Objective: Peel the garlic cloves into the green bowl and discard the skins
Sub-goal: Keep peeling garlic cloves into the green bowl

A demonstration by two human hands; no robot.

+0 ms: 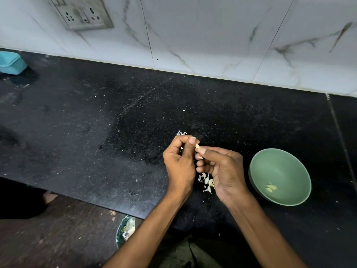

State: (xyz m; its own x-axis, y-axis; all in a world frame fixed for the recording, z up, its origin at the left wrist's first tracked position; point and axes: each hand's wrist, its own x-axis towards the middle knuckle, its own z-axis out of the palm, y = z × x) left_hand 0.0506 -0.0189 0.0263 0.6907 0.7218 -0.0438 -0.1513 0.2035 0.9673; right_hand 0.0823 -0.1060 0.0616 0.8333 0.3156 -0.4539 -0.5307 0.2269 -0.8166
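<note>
My left hand (179, 161) and my right hand (222, 169) meet above the black counter, both pinching one small garlic clove (197, 146) between thumb and fingertips. Loose cloves and white skins (207, 183) lie on the counter just under my right hand, and a few more skins (181, 133) lie beyond my left hand. The green bowl (280, 167) stands to the right of my hands with a couple of peeled cloves (271, 188) in its bottom.
A bin with scraps (126, 230) stands on the floor below the counter's front edge. A turquoise container (11, 62) sits at the far left by the tiled wall. A wall socket (81, 12) is mounted above. The counter (96, 122) is dusted with small flecks.
</note>
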